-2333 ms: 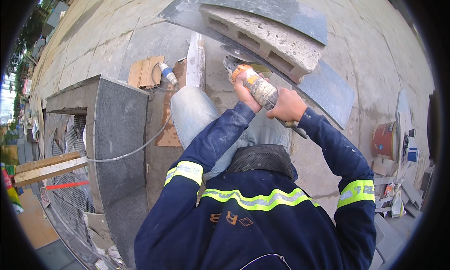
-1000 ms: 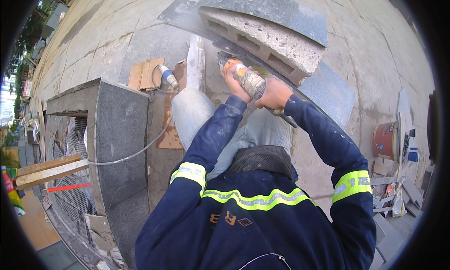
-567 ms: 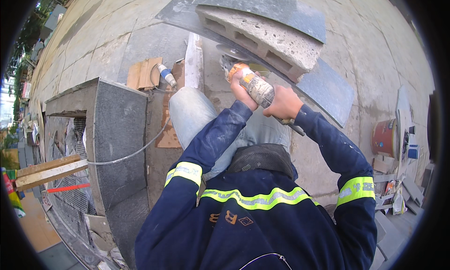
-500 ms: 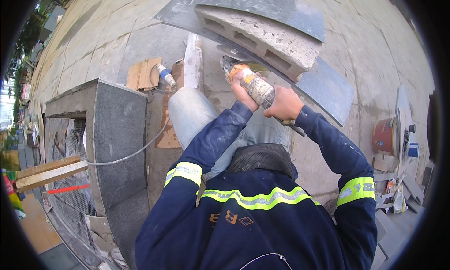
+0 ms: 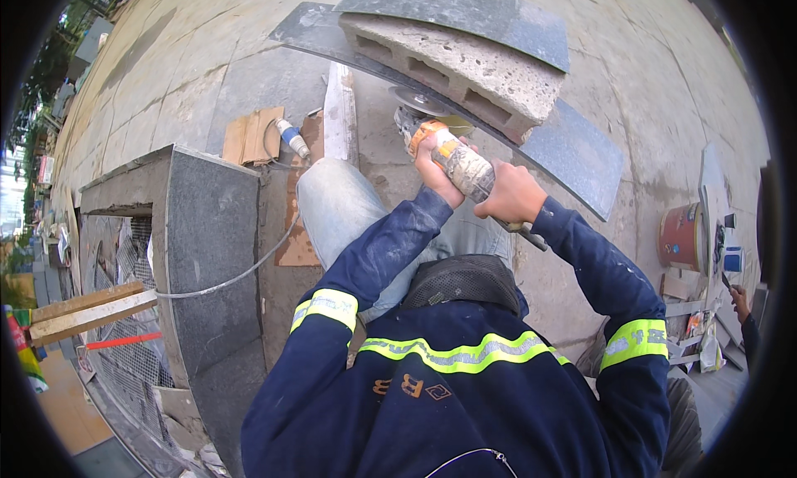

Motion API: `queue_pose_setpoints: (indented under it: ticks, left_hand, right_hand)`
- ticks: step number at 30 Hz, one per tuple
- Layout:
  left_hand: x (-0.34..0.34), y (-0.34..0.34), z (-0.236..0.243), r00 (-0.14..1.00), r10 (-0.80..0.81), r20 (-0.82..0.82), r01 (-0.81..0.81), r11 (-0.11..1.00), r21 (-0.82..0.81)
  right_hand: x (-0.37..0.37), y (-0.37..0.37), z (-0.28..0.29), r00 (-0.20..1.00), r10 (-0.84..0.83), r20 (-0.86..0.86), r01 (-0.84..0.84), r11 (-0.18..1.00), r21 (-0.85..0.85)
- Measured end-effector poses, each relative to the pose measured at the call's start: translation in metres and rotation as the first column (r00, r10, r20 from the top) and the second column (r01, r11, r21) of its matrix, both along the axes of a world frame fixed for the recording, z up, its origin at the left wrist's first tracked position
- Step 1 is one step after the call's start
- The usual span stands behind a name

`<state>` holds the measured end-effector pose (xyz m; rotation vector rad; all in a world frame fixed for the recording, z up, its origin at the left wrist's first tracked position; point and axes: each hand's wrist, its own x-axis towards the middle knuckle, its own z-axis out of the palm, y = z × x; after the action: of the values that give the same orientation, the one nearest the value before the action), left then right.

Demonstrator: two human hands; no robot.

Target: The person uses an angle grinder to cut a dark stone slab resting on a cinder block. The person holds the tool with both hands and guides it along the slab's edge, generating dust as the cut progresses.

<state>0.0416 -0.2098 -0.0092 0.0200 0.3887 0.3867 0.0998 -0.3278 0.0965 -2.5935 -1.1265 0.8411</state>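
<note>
An orange and white, dust-caked angle grinder (image 5: 461, 164) is in both my hands above my knees. My left hand (image 5: 437, 175) wraps round its front body just behind the orange collar. Farther back, my right hand (image 5: 513, 194) grips the rear end, where a dark cord trails off. The round cutting disc (image 5: 422, 102) lies close to the near edge of a dark grey stone slab (image 5: 311, 31); whether it touches I cannot tell. A hollow concrete block (image 5: 465, 67) rests on that slab, and another grey slab (image 5: 465, 9) lies on the block.
A long white dusty bar (image 5: 341, 117) and a blue and white plug connector (image 5: 293, 137) with a grey cable (image 5: 241, 272) lie left of the grinder. A stone-clad box frame (image 5: 212, 254) stands at left. Right: a red bucket (image 5: 681, 237) and a co-worker's hand (image 5: 738, 302) with a tool.
The grinder and both my hands have shifted slightly right and nearer me. A co-worker's hand and arm have come into view at the right edge.
</note>
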Motion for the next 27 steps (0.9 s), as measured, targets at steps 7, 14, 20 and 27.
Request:
queue_pose_setpoints:
  ticks: [7,14,20,27]
  left_hand:
    - [0.001,0.004,0.001,1.000,0.010,-0.008,-0.009,1.000,0.018]
    - [0.008,0.018,-0.004,0.998,0.059,-0.012,-0.058,0.996,0.069]
    - [0.014,0.032,-0.010,0.995,0.079,-0.052,-0.078,0.996,0.034]
    - [0.022,0.053,-0.020,0.997,0.069,-0.045,-0.066,0.996,0.055]
  right_hand:
    - [0.004,0.005,-0.003,1.000,0.009,-0.014,-0.009,1.000,-0.021]
    - [0.013,0.020,-0.011,0.998,0.053,-0.016,-0.054,0.998,-0.020]
    - [0.019,0.034,-0.020,0.998,0.065,0.001,-0.065,0.998,0.004]
    - [0.026,0.058,-0.021,0.997,0.062,-0.041,-0.063,0.997,-0.042]
